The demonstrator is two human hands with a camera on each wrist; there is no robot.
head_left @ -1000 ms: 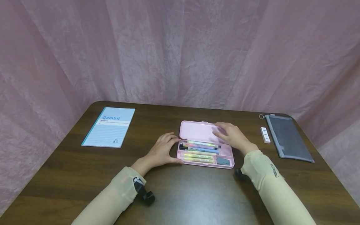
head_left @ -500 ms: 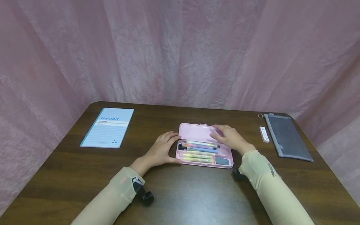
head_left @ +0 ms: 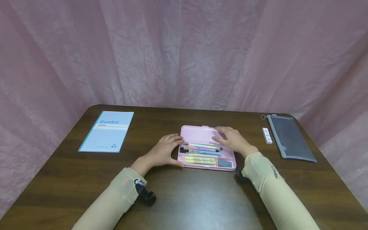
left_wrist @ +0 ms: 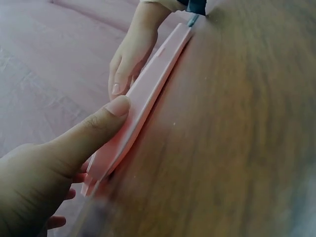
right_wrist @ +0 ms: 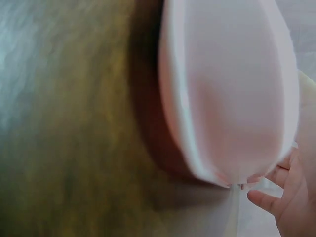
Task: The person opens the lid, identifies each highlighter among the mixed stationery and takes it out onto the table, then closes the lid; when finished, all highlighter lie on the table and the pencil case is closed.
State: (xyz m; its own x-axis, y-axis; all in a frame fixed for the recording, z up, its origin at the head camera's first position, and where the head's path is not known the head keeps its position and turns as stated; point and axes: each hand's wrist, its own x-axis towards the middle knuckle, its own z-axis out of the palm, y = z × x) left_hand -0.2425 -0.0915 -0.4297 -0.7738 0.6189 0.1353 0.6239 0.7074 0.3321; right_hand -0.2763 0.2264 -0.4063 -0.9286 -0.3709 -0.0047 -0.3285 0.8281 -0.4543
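Observation:
A pink pencil case (head_left: pixel 233 155) lies with its lid (head_left: pixel 198 134) folded back on the far side. Inside lie several pens (head_left: pixel 201 152), yellow highlighters (head_left: pixel 199 160) and a grey-blue eraser (head_left: pixel 224 163). My left hand (head_left: pixel 161 152) holds the left end, fingers at the hinge side and thumb at the front corner; the left wrist view shows that thumb (left_wrist: pixel 118 106) against the case's front. At the lid's right side rests my right hand (head_left: pixel 234 140), fingers extended along the far corner, thumb over the lid. The right wrist view is blurred, and the fingertips' contact there is unclear.
A light-blue notebook (head_left: pixel 106 131) lies at the table's left. On the right are a small white block with dark marks (head_left: pixel 267 135) and a grey zip pouch (head_left: pixel 291 137) with a ring pull. A pink curtain (head_left: pixel 184 54) hangs behind the brown table (head_left: pixel 195 198).
The lid's far edge and my right hand come slightly nearer, mostly in the first half second. The head view shifts a little. My left hand keeps its place on the pencil case.

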